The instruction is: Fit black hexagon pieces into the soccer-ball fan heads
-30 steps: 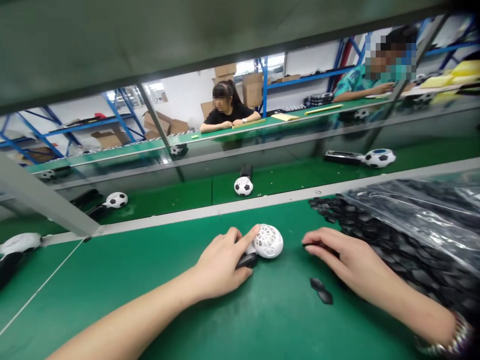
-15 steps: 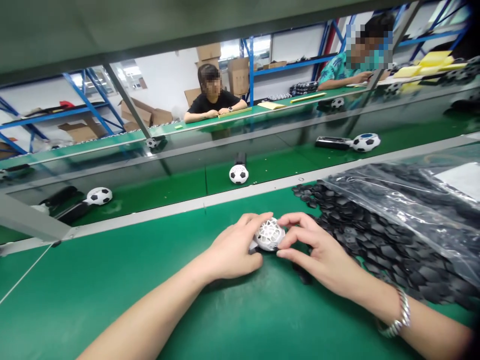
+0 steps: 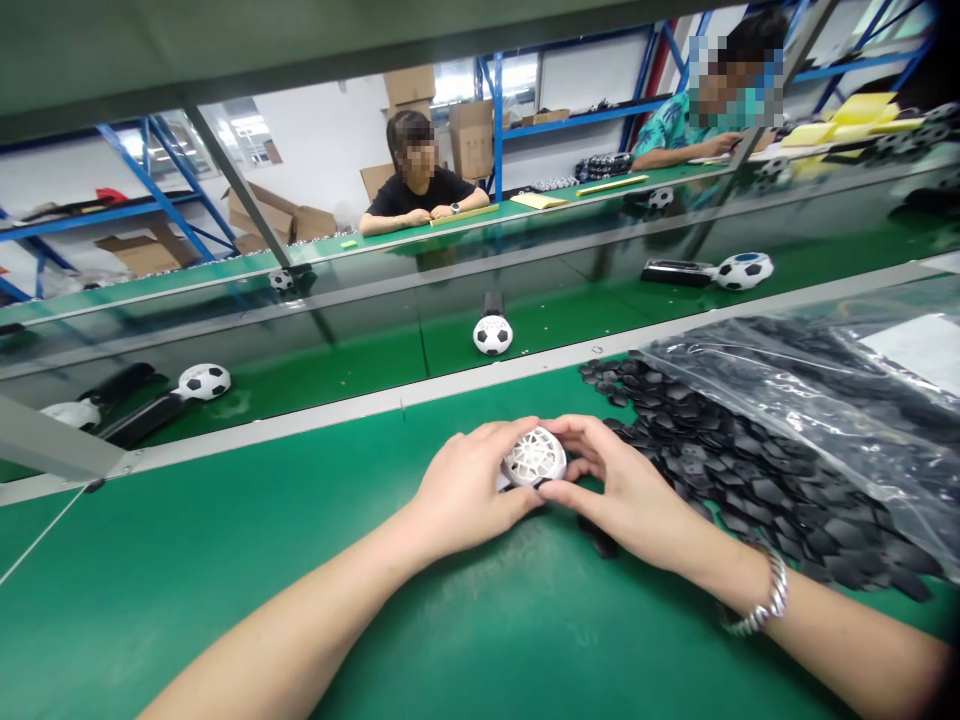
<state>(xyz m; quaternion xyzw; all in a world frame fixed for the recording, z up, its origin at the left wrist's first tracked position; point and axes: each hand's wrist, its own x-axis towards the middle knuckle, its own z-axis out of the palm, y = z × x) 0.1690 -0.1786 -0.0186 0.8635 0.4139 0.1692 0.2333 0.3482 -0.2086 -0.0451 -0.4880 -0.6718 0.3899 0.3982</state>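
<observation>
Between my two hands sits a white ball-shaped handheld fan with an openwork grille facing up, just above or on the green worktop. My left hand is closed around its left side, fingers over the far edge and thumb at the near edge. From the right, my right hand grips the rim with thumb and fingers. My palms hide the lower part of the fan. A dark piece lies under my right hand, beside a heap of small black pentagonal pieces.
A clear plastic bag lies over the heap at right. Beyond a metal rail, football-patterned fans with black handles lie on a green conveyor. A person in black and one in a patterned shirt sit opposite.
My right hand has closed in around the fan's right side, its thumb now at the near rim near my left thumb. On the conveyor, the fans have shifted slightly right in view.
</observation>
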